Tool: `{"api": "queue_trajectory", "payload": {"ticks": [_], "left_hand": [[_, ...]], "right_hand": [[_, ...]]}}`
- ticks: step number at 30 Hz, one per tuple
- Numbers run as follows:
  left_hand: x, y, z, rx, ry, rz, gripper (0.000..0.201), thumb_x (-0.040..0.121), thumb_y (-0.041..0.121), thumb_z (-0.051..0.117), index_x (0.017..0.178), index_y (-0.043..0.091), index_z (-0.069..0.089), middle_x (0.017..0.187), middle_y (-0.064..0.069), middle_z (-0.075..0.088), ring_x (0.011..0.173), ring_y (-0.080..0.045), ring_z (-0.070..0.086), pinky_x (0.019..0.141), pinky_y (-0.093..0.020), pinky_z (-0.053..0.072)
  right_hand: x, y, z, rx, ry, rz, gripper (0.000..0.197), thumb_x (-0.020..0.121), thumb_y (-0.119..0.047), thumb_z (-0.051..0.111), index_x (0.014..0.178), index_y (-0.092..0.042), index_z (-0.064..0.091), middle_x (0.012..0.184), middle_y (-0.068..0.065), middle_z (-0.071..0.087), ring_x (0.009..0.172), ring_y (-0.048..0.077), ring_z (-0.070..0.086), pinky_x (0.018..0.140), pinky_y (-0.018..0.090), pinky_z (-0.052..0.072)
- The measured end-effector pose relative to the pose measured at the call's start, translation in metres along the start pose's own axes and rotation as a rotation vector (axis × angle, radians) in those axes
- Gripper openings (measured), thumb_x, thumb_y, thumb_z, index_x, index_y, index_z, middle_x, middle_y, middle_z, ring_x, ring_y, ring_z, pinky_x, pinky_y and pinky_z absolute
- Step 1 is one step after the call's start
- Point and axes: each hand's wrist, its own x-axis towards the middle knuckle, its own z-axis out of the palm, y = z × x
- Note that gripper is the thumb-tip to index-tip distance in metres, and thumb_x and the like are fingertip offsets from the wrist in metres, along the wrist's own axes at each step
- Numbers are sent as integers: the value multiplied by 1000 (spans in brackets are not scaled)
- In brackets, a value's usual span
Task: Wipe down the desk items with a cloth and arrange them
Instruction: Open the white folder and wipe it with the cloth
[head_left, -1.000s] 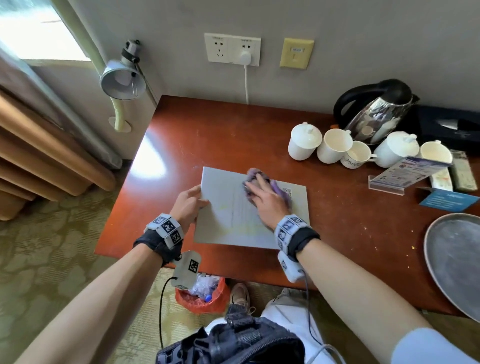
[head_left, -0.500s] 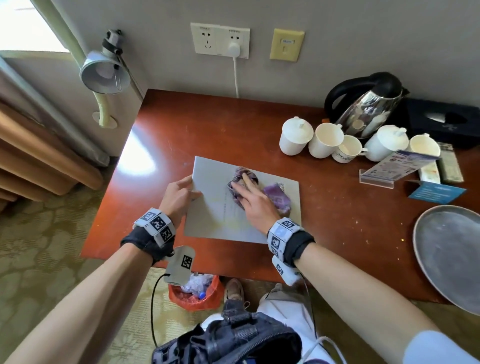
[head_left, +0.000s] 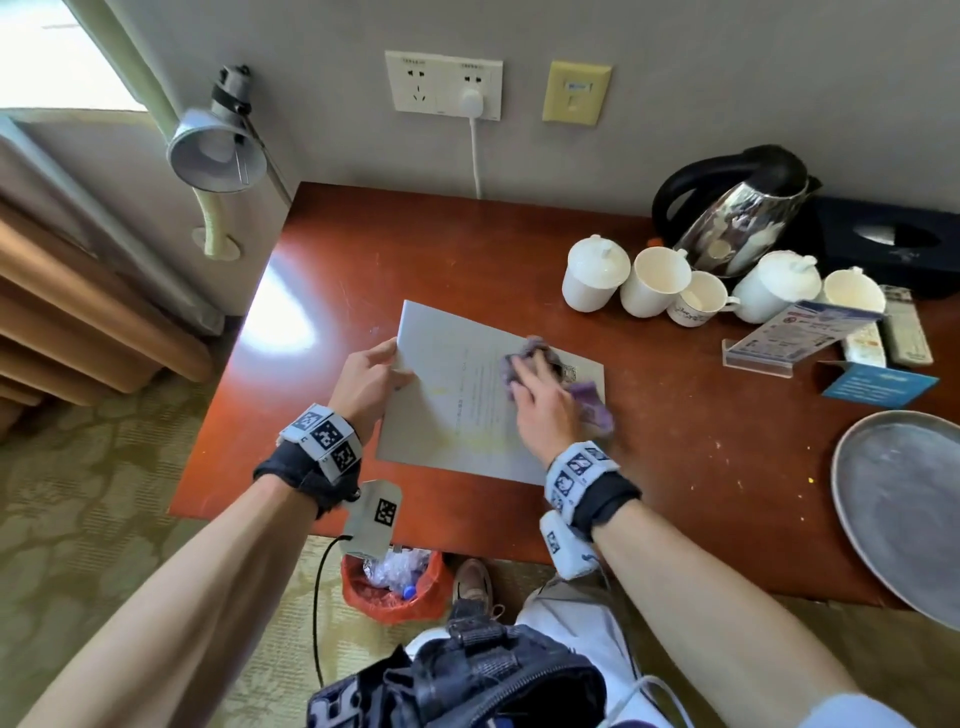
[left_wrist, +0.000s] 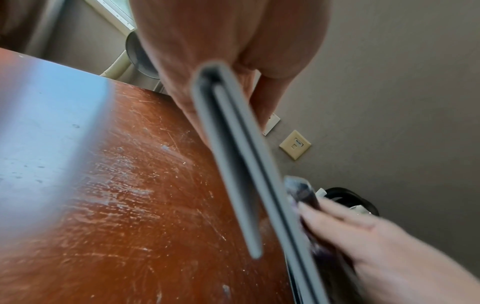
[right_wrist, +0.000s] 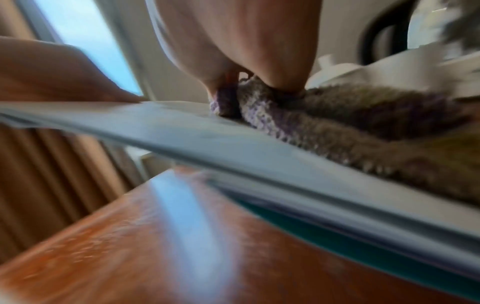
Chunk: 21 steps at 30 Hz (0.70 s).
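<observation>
A grey folder (head_left: 457, 395) lies across the middle of the red-brown desk (head_left: 415, 244). My left hand (head_left: 371, 374) pinches its left edge; in the left wrist view the folder (left_wrist: 233, 144) sits between thumb and fingers, with that edge raised a little off the wood. My right hand (head_left: 540, 400) presses a purple cloth (head_left: 592, 410) flat onto the folder's right half, fingers stretched out over it. The right wrist view shows the cloth (right_wrist: 337, 127) bunched under the palm on the folder (right_wrist: 207, 133). The cloth (left_wrist: 301, 191) also shows beyond the folder in the left wrist view.
Several white cups (head_left: 654, 280) and a steel kettle (head_left: 743, 218) stand at the back right by a black tissue box (head_left: 893, 244). An acrylic sign holder (head_left: 795, 332), remote (head_left: 906, 332), blue card (head_left: 878, 384) and grey round tray (head_left: 909, 509) fill the right side. A lamp (head_left: 215, 150) hangs left.
My right hand has slid the cloth across the folder, first toward the left, then back to its right half. The left hand has kept its hold on the left edge.
</observation>
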Motion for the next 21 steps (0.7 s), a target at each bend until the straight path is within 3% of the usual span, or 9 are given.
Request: {"api": "queue_trajectory", "payload": {"ticks": [4, 8, 12, 14, 15, 17, 19, 21], "left_hand": [[-3, 4, 1, -17, 8, 26, 46, 88, -13, 51, 116, 18, 69, 93, -5, 74, 70, -23, 66, 54, -28, 55], [-4, -1, -5, -15, 13, 13, 43, 89, -11, 53, 115, 19, 69, 96, -7, 73, 72, -25, 66, 51, -27, 53], [-6, -14, -11, -31, 7, -11, 46, 92, -7, 51, 122, 24, 66, 102, -6, 74, 81, -29, 68, 58, -33, 55], [-6, -17, -11, -42, -7, -6, 47, 93, -5, 50, 121, 29, 66, 101, -3, 74, 80, -28, 68, 64, -38, 57], [-6, -17, -11, -53, -15, 0, 47, 93, -5, 49, 117, 31, 67, 100, -3, 75, 79, -28, 68, 68, -40, 56], [-6, -14, -9, -73, -32, 16, 48, 93, -5, 45, 111, 32, 69, 97, -2, 76, 76, -26, 69, 68, -38, 57], [-6, -12, -8, -79, -47, 28, 48, 93, -5, 44, 111, 30, 70, 100, -5, 76, 77, -26, 69, 70, -38, 57], [-4, -12, -9, -90, -63, 33, 46, 93, -6, 44, 113, 26, 70, 104, -10, 75, 80, -27, 68, 74, -40, 57]], "right_hand": [[-19, -58, 31, -3, -61, -249, 40, 100, -35, 54, 140, -31, 55, 162, 1, 27, 146, 28, 31, 121, 54, 10], [-26, -35, 29, -16, -90, -357, 37, 99, -30, 54, 136, -30, 59, 157, 5, 36, 143, 33, 37, 120, 53, 18], [-12, 7, -2, -128, -61, -53, 38, 104, -34, 46, 141, -31, 53, 160, -4, 29, 145, 20, 33, 123, 35, 7], [-11, 10, -2, -116, -23, 29, 38, 104, -35, 45, 141, -30, 54, 161, -6, 27, 145, 20, 34, 120, 25, 2], [-11, 5, 2, -59, -3, 27, 37, 104, -34, 47, 139, -28, 56, 161, -4, 27, 145, 23, 34, 121, 26, 4], [-17, -11, 15, 61, -5, -44, 35, 102, -30, 52, 136, -26, 60, 161, -2, 29, 147, 26, 30, 123, 40, 12], [-31, -33, 27, 76, -56, -175, 35, 100, -29, 55, 135, -30, 60, 161, -4, 29, 147, 22, 26, 120, 52, 3], [-45, -51, 36, 49, -114, -301, 36, 100, -31, 55, 136, -33, 59, 160, -5, 29, 148, 27, 24, 116, 60, -2]]}}
